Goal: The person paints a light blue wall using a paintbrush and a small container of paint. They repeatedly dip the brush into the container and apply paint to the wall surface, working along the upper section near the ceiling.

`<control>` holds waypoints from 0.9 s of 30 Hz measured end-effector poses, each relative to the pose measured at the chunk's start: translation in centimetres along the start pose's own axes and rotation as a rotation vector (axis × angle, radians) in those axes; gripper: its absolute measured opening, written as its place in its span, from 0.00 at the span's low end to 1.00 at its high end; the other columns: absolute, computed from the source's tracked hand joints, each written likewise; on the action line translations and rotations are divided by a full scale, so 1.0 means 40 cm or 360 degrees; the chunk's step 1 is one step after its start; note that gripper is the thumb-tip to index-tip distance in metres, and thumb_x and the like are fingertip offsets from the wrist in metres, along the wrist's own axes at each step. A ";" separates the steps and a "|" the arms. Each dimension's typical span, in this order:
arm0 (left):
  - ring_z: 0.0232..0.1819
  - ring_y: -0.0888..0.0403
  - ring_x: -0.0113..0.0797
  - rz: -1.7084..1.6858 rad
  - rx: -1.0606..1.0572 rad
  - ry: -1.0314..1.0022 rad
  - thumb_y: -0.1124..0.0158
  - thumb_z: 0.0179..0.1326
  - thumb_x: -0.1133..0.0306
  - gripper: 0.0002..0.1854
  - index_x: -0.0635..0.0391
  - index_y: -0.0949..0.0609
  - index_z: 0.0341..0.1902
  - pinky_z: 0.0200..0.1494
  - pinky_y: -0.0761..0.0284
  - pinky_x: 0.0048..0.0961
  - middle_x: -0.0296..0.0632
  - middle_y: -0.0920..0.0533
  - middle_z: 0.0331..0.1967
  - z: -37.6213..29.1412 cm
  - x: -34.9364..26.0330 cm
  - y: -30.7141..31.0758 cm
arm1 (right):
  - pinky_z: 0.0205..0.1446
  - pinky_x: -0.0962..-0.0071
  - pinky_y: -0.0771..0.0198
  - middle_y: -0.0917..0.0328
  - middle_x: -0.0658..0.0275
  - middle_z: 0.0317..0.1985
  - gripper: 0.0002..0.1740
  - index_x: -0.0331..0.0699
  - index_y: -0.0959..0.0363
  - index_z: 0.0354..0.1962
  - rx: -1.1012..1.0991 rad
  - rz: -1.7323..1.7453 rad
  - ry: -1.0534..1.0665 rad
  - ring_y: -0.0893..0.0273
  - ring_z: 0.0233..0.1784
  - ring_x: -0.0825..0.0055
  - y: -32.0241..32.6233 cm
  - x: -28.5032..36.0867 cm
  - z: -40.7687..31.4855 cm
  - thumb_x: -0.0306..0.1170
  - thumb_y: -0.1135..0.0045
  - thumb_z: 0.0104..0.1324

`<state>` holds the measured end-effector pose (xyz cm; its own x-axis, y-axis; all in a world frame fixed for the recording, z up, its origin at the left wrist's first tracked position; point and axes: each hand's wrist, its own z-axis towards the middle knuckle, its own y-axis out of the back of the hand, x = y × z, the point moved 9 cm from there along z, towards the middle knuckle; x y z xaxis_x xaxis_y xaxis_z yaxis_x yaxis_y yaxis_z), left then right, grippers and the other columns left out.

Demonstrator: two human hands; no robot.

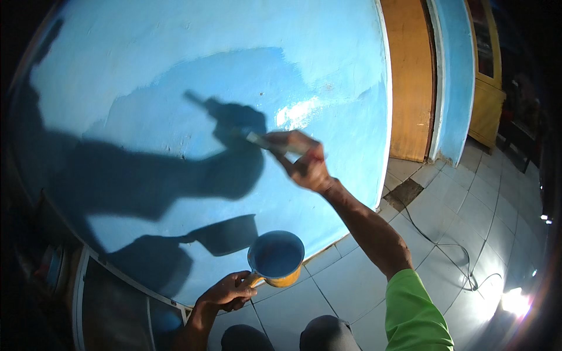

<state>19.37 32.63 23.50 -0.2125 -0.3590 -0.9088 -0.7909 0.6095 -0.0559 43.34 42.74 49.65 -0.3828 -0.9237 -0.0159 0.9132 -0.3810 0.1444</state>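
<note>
My right hand (pixel 303 160) holds a paintbrush (pixel 259 140) up against the blue wall (pixel 325 193), its bristle end pointing left; the brush is somewhat blurred. A darker, wet-looking blue patch (pixel 228 70) spreads over the middle of the wall, with glare beside my hand. Below, my left hand (pixel 230 291) grips the handle of a yellow-orange plastic dipper (pixel 287 279). Blue paint shows inside the dipper, which is close to the foot of the wall. Shadows of both hands, the brush and the dipper fall on the wall to the left.
An orange-brown door (pixel 408 79) and a yellow cabinet (pixel 487 109) are at the right. A cable (pixel 439 244) lies on the tiled floor (pixel 311 302), leading towards a bright lamp (pixel 516 302). A framed glass panel (pixel 116 302) stands at the lower left. My knees are at the bottom.
</note>
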 end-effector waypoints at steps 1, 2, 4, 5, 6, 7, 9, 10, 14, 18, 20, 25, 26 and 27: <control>0.13 0.32 0.23 -0.0003 -0.0006 0.0030 0.32 0.63 0.67 0.22 0.63 0.28 0.55 0.16 0.35 0.23 0.32 0.27 0.20 0.003 0.015 0.010 | 0.50 0.66 0.20 0.17 0.59 0.49 0.17 0.42 0.21 0.48 -0.0171 0.0142 -0.0113 0.18 0.49 0.65 0.038 -0.080 -0.012 0.23 0.40 0.60; 0.13 0.32 0.23 -0.0017 0.0034 0.0044 0.31 0.63 0.66 0.23 0.63 0.28 0.56 0.15 0.36 0.23 0.32 0.27 0.20 0.023 0.023 0.013 | 0.51 0.67 0.21 0.16 0.59 0.48 0.15 0.37 0.22 0.47 -0.0399 0.0804 -0.0413 0.18 0.48 0.67 0.107 -0.238 -0.024 0.19 0.43 0.62; 0.14 0.32 0.23 0.0047 0.0034 0.0069 0.31 0.63 0.66 0.24 0.63 0.29 0.56 0.14 0.37 0.22 0.32 0.27 0.20 0.039 0.013 0.005 | 0.51 0.71 0.21 0.16 0.61 0.46 0.13 0.27 0.23 0.48 -0.0683 0.0592 -0.0188 0.18 0.45 0.71 0.285 -0.318 -0.002 0.18 0.43 0.66; 0.14 0.32 0.23 0.0073 0.0011 0.0078 0.31 0.63 0.66 0.24 0.63 0.29 0.56 0.14 0.38 0.22 0.32 0.27 0.20 0.042 0.012 0.009 | 0.54 0.68 0.22 0.17 0.58 0.47 0.18 0.31 0.24 0.52 -0.0742 0.0004 -0.0351 0.18 0.46 0.71 0.349 -0.327 0.007 0.35 0.38 0.70; 0.14 0.31 0.23 0.0080 0.0014 0.0080 0.31 0.63 0.65 0.24 0.64 0.29 0.56 0.14 0.38 0.22 0.33 0.27 0.21 0.047 0.023 0.020 | 0.46 0.71 0.20 0.14 0.60 0.40 0.16 0.31 0.21 0.49 -0.1010 -0.0450 -0.0430 0.17 0.38 0.73 0.384 -0.292 0.013 0.34 0.36 0.69; 0.14 0.31 0.23 0.0091 0.0021 0.0080 0.31 0.62 0.65 0.25 0.64 0.29 0.56 0.14 0.38 0.21 0.33 0.26 0.21 0.058 0.035 0.033 | 0.41 0.72 0.21 0.14 0.58 0.38 0.14 0.33 0.20 0.47 -0.1087 -0.0699 -0.0681 0.17 0.36 0.73 0.390 -0.300 0.008 0.32 0.34 0.66; 0.15 0.30 0.23 0.0165 0.0047 0.0128 0.30 0.61 0.63 0.27 0.63 0.29 0.58 0.15 0.37 0.22 0.33 0.26 0.22 0.075 0.061 0.039 | 0.41 0.70 0.22 0.15 0.56 0.39 0.13 0.34 0.19 0.47 -0.0775 -0.1116 -0.0389 0.16 0.37 0.69 0.298 -0.269 -0.005 0.28 0.35 0.65; 0.16 0.30 0.24 0.0230 0.0073 0.0174 0.29 0.60 0.62 0.29 0.62 0.30 0.60 0.16 0.36 0.22 0.33 0.25 0.23 0.089 0.064 0.044 | 0.42 0.68 0.22 0.15 0.53 0.40 0.13 0.35 0.19 0.47 -0.0527 -0.1244 -0.0143 0.15 0.38 0.63 0.217 -0.211 -0.027 0.25 0.38 0.65; 0.16 0.31 0.23 0.0042 0.0215 0.0120 0.29 0.60 0.62 0.29 0.61 0.30 0.60 0.18 0.35 0.23 0.33 0.25 0.24 0.131 0.096 0.043 | 0.49 0.67 0.20 0.16 0.57 0.46 0.17 0.36 0.19 0.45 0.0110 -0.0550 0.0036 0.16 0.47 0.59 -0.060 0.023 -0.155 0.19 0.35 0.56; 0.16 0.32 0.23 0.0026 0.0370 0.0044 0.32 0.62 0.66 0.27 0.67 0.31 0.59 0.19 0.36 0.23 0.33 0.28 0.21 0.144 0.078 0.044 | 0.49 0.68 0.21 0.16 0.58 0.46 0.16 0.35 0.22 0.43 0.0300 -0.0096 -0.0201 0.16 0.48 0.57 -0.137 0.062 -0.175 0.17 0.34 0.57; 0.16 0.33 0.22 0.0018 0.0475 -0.0013 0.33 0.63 0.67 0.26 0.67 0.31 0.59 0.19 0.36 0.23 0.33 0.28 0.21 0.164 0.067 0.021 | 0.48 0.67 0.22 0.18 0.55 0.49 0.14 0.30 0.22 0.46 0.0070 -0.0633 -0.0456 0.17 0.48 0.61 0.053 -0.180 -0.281 0.21 0.35 0.61; 0.16 0.33 0.21 0.0035 0.0564 -0.0016 0.34 0.64 0.68 0.25 0.66 0.31 0.59 0.19 0.36 0.23 0.32 0.28 0.21 0.164 0.055 0.010 | 0.40 0.71 0.22 0.14 0.58 0.42 0.10 0.34 0.18 0.43 -0.1003 -0.0964 -0.0683 0.16 0.40 0.73 0.321 -0.200 -0.098 0.27 0.35 0.64; 0.16 0.33 0.21 0.0065 0.0626 -0.0034 0.34 0.64 0.68 0.24 0.65 0.31 0.59 0.18 0.36 0.23 0.32 0.28 0.21 0.177 0.047 -0.001 | 0.41 0.70 0.22 0.14 0.57 0.42 0.10 0.34 0.18 0.43 -0.0965 -0.1050 -0.0670 0.16 0.41 0.72 0.322 -0.203 -0.093 0.25 0.35 0.63; 0.15 0.33 0.21 0.0099 0.0687 -0.0052 0.34 0.64 0.68 0.24 0.64 0.30 0.58 0.18 0.36 0.23 0.32 0.28 0.21 0.188 0.039 -0.012 | 0.42 0.69 0.22 0.14 0.57 0.42 0.10 0.34 0.18 0.42 -0.0932 -0.1136 -0.0658 0.16 0.41 0.71 0.318 -0.205 -0.094 0.24 0.35 0.63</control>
<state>23.75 37.08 19.00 -0.2285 -0.2943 -0.9280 -0.4634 0.8712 -0.1621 58.63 45.31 47.89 -0.7830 -0.4279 0.4514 0.3343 -0.9015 -0.2747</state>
